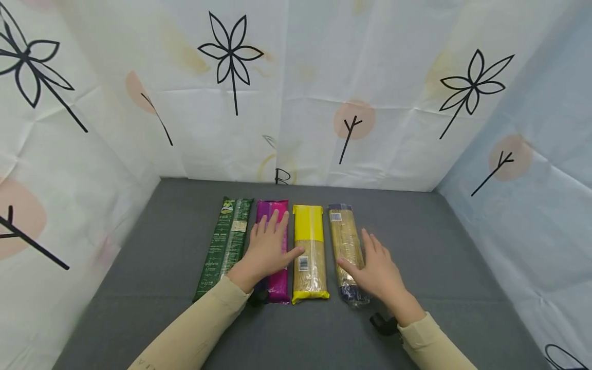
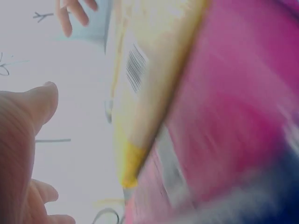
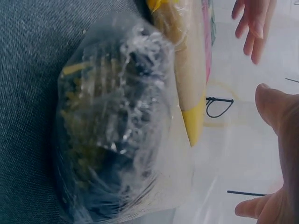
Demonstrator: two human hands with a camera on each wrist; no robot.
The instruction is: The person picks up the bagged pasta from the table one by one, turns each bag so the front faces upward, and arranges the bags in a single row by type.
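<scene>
Four packs is too many to count here, so several long packs lie side by side on a grey table. My left hand (image 1: 268,249), fingers spread, is over the magenta noodle pack (image 1: 278,282), partly covering it. To its left lies a green pack (image 1: 224,241) marked spaghetti. A yellow-ended noodle pack (image 1: 309,267) with a barcode lies between my hands. My right hand (image 1: 379,270) is spread over the right edge of a clear noodle pack with dark blue ends (image 1: 344,241). In the right wrist view, its crinkled clear end (image 3: 117,116) shows close up, with the right thumb (image 3: 271,105) apart from it.
Patterned white cloth walls (image 1: 305,92) stand behind and at both sides of the grey tabletop (image 1: 407,226). Dark straps (image 1: 384,325) sit at the wrists.
</scene>
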